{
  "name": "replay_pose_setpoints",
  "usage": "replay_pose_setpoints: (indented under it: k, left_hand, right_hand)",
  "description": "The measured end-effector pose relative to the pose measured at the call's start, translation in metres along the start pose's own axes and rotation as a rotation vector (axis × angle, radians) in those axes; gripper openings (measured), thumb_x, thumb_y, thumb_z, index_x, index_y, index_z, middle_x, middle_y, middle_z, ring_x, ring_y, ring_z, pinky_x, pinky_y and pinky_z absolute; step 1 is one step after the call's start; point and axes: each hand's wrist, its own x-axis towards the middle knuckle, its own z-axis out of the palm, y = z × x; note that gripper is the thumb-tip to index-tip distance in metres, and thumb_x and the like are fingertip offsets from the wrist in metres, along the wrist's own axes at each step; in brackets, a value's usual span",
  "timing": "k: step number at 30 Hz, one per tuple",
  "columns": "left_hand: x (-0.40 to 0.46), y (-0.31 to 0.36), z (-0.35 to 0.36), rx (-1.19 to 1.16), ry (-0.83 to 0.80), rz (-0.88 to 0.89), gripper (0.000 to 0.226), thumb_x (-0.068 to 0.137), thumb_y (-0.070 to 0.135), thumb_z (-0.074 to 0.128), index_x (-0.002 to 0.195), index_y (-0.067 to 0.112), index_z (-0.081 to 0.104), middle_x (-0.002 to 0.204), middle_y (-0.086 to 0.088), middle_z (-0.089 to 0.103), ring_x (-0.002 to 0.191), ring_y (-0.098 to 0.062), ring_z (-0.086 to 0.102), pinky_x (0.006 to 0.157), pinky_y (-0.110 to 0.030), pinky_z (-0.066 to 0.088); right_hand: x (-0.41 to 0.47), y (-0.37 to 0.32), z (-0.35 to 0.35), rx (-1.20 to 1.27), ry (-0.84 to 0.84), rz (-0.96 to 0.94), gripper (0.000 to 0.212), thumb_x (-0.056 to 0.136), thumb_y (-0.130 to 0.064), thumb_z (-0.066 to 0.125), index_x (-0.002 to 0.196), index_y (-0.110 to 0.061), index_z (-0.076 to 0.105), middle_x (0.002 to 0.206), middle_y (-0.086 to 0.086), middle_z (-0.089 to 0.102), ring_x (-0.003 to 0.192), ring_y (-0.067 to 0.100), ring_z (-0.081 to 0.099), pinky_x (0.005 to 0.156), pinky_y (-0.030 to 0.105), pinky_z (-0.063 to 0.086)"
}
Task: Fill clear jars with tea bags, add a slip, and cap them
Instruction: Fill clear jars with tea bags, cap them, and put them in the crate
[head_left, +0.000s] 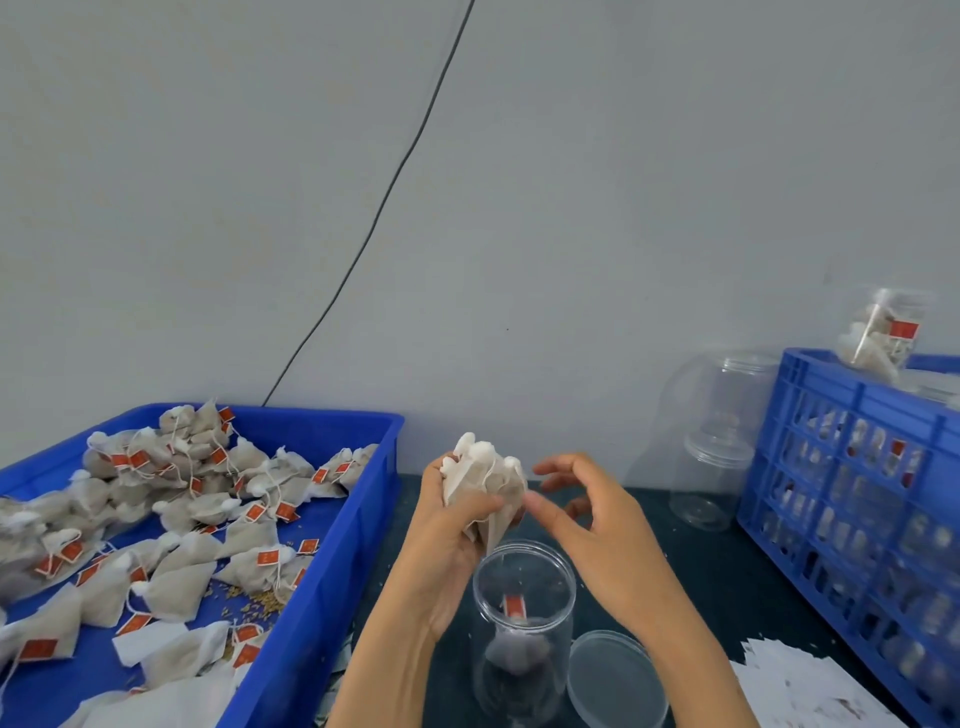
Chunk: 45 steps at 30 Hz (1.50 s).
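My left hand (447, 530) grips a bunch of tea bags (483, 478) above an open clear jar (522, 623) on the dark table. Inside the jar a tea bag with a red tag lies near the bottom. My right hand (582, 514) is just right of the bunch, thumb and fingers spread and loosely curved, its fingertips at the edge of the bags. A clear lid (615, 678) lies flat on the table right of the jar. White paper slips (795, 680) are piled at the lower right.
A blue tray (322, 597) on the left holds many loose tea bags with red tags. Empty clear jars (711, 441) stand at the back right. A blue crate (852, 499) on the right holds filled jars, one sitting on top. A black cable runs down the wall.
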Motion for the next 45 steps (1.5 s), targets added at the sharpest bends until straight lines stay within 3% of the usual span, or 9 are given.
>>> replay_pose_setpoints:
  k: [4,8,11,15,19,25,31,41,45]
  left_hand:
    - [0.000,-0.001,0.006,-0.072,-0.029,-0.050,0.041,0.089,-0.003,0.046,0.129,0.006,0.044,0.121,-0.024,0.063,0.107,-0.041,0.062,0.091,-0.047,0.051]
    - [0.000,-0.003,0.010,0.004,-0.033,-0.070,0.037,0.091,0.005,0.053,0.128,0.005,0.046,0.106,-0.017,0.067,0.098,-0.028,0.063,0.099,-0.050,0.046]
    - [0.000,-0.006,0.010,0.068,-0.021,-0.062,0.032,0.094,0.012,0.055,0.125,0.008,0.047,0.097,-0.007,0.070,0.088,-0.019,0.068,0.088,-0.044,0.053]
    - [0.002,-0.005,0.004,0.127,0.055,-0.032,0.022,0.095,0.013,0.055,0.116,0.010,0.049,0.105,-0.012,0.067,0.082,-0.019,0.073,0.062,-0.032,0.058]
    - [0.003,-0.005,-0.002,0.150,0.064,0.013,0.022,0.094,0.012,0.058,0.113,0.006,0.052,0.105,-0.013,0.069,0.088,-0.023,0.072,0.065,-0.027,0.056]
    - [0.005,-0.012,0.002,0.132,0.062,0.010,0.016,0.094,0.008,0.055,0.107,0.000,0.057,0.085,-0.008,0.069,0.077,-0.016,0.068,0.065,-0.028,0.056]
    - [0.008,-0.007,-0.009,0.017,0.167,0.076,0.007,0.091,0.003,0.058,0.096,0.008,0.058,0.085,-0.006,0.064,0.078,-0.019,0.067,0.070,-0.029,0.057]
    - [0.009,-0.005,-0.017,-0.055,0.173,0.023,0.012,0.091,0.000,0.056,0.099,0.008,0.060,0.087,-0.008,0.067,0.080,-0.021,0.069,0.067,-0.030,0.058]
    - [0.008,-0.004,-0.016,-0.112,0.140,-0.003,0.015,0.091,-0.001,0.053,0.102,0.006,0.060,0.089,-0.008,0.066,0.081,-0.023,0.071,0.066,-0.029,0.058]
  right_hand:
    - [-0.001,-0.004,0.004,0.144,0.046,-0.040,0.034,0.073,-0.064,0.058,0.101,-0.044,0.056,0.098,-0.027,0.060,0.082,0.001,0.060,0.068,0.013,0.048]
    - [0.000,0.000,0.014,0.118,0.083,-0.052,0.018,0.082,-0.041,0.069,0.096,-0.037,0.058,0.092,-0.018,0.064,0.077,-0.001,0.059,0.066,0.010,0.046]
    - [0.001,0.003,0.016,0.066,0.124,-0.079,0.011,0.085,-0.035,0.069,0.083,-0.034,0.058,0.077,-0.018,0.064,0.070,-0.001,0.057,0.062,0.011,0.045]
    - [0.001,0.004,0.016,0.038,0.155,-0.085,0.015,0.083,-0.034,0.070,0.077,-0.036,0.057,0.079,-0.030,0.061,0.077,-0.002,0.058,0.063,0.011,0.048]
    - [0.002,0.003,0.017,0.126,0.195,-0.111,0.014,0.084,-0.026,0.072,0.078,-0.030,0.060,0.075,-0.019,0.064,0.068,0.001,0.058,0.060,0.011,0.046]
    - [0.003,0.003,0.018,0.262,0.064,-0.101,0.011,0.090,-0.017,0.065,0.082,-0.023,0.060,0.075,-0.014,0.064,0.068,-0.001,0.059,0.062,0.012,0.046]
    - [0.005,0.010,0.006,0.313,0.174,-0.081,0.010,0.090,-0.012,0.064,0.083,-0.019,0.064,0.076,-0.009,0.065,0.068,0.003,0.058,0.064,0.014,0.047]
    - [0.001,0.010,0.002,-0.021,0.012,-0.111,0.009,0.087,-0.025,0.069,0.084,-0.031,0.063,0.087,-0.018,0.064,0.086,-0.001,0.060,0.074,0.013,0.048]
    - [-0.002,0.013,-0.001,-0.170,-0.198,-0.086,0.014,0.087,-0.033,0.068,0.093,-0.042,0.059,0.100,-0.027,0.058,0.097,-0.002,0.053,0.093,0.023,0.040]
